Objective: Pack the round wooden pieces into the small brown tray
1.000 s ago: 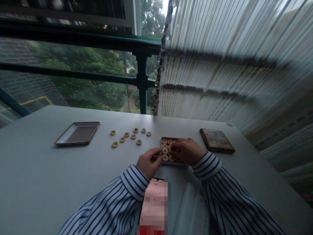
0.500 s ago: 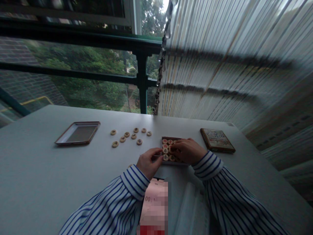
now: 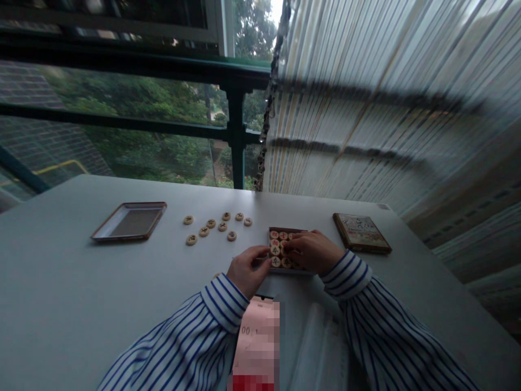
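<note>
A shallow box of round wooden Chinese chess pieces, marked in red and black characters, lies on the table in front of me. My left hand grips the box's left side between thumb and fingers. Over the box's right part is my right hand, its fingers bent down and closed at a red-marked Chinese chess piece in the middle row. That hand hides most of the pieces on the right side. Several loose black-marked pieces lie on the table left of the box.
An upturned box lid lies at the left of the white table. A flat box with a printed picture is at the right. Near me are a phone with a pink screen and clear plastic. One piece shows partly behind my left sleeve.
Almost nothing has changed. The fingers of my right hand have shifted very slightly over the pieces, while my left hand stays at the box's side.
</note>
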Demonstrator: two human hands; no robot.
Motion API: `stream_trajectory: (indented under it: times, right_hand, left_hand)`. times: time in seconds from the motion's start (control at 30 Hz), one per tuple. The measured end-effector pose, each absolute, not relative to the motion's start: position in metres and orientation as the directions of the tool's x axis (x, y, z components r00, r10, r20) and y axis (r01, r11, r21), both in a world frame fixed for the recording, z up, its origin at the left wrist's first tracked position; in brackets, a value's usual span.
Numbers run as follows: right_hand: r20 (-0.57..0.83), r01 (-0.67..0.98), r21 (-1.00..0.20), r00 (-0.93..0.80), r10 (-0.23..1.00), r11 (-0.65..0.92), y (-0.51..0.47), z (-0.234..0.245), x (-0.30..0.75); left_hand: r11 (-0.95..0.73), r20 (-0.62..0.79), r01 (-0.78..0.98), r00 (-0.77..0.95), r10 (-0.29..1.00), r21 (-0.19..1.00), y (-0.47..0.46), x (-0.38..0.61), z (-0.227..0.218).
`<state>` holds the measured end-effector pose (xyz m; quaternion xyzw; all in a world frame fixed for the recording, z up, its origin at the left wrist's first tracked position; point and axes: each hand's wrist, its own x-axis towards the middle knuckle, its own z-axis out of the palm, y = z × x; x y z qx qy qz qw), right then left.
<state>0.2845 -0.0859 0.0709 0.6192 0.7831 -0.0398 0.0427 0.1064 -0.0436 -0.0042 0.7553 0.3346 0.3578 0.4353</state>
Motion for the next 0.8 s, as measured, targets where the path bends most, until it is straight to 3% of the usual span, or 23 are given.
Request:
stream_trajectory:
  times: [0.43,0.8]
  right_hand:
    - [-0.113,0.978,-0.015,-0.209,0.971,0.209,-0.088,0.072,0.286]
    - [0.012,0.990,0.038,-0.138,0.990,0.138,-0.091,0.088,0.287]
  left_hand:
    - [-0.400,0.257,0.194,0.509,0.822,0.896,-0.045,0.106,-0.001]
    - [-0.399,0.300,0.214,0.381,0.874,0.892,-0.037,0.097,0.014]
